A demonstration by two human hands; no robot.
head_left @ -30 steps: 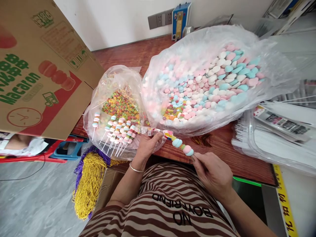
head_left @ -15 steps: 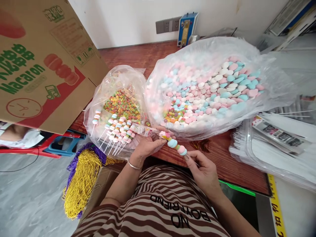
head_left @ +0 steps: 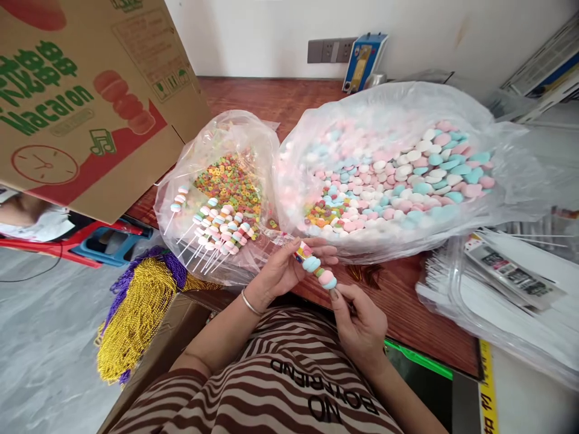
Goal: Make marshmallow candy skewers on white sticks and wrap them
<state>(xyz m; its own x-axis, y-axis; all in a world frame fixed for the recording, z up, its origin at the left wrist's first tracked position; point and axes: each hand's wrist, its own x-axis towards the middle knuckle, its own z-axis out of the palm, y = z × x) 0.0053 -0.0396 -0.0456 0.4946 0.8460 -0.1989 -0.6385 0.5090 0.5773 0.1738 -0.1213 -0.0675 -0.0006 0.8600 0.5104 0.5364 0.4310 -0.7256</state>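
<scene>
A candy skewer [head_left: 316, 269] is pushed further into a clear sleeve [head_left: 283, 239] gripped by the left hand [head_left: 284, 268], its stick pinched by the right hand [head_left: 357, 316], just before the pastel candy bag [head_left: 520, 157]

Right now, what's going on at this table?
A person in a striped top holds a candy skewer between both hands over the near table edge. The right hand pinches the stick end; the left hand grips a narrow clear sleeve around the skewer's tip. Beside the left hand, finished skewers lie in a small bag with ring candies. A large bag of pink, blue and white candies sits behind. Gold bead strings hang at lower left.
</scene>
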